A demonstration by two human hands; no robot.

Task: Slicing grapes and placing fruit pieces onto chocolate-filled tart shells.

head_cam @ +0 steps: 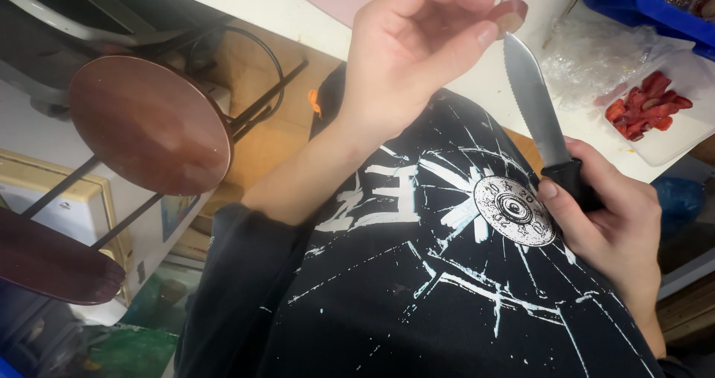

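table: the white table (298, 9) runs across the top of my view, and i sit close against its edge, so the work happens over my lap rather than over the board.
stool: a round brown stool (149, 125) on a black frame stands to my left, well apart from both hands.
shirt: my black shirt (417, 288) with white streaks lies right under the blade, so i judge it wise to keep the cut short and aimed away from my body.
tray: a clear tray (674, 136) at the right of the table holds red pieces (646, 108); it is near the knife hand.
left hand: my left hand (406, 58) is raised over the table edge, fingers curled, with thumb and fingertip pinched on a small reddish piece (510, 14).
right hand: my right hand (614, 218) is closed round the black handle of the knife (532, 99), thumb up near the blade's base.
knife: the saw-toothed blade points up and its tip sits just beside the pinched piece; i cannot tell whether it touches.
piece: it is small, so i think the fingertips should stay behind the edge, with a light sawing stroke.
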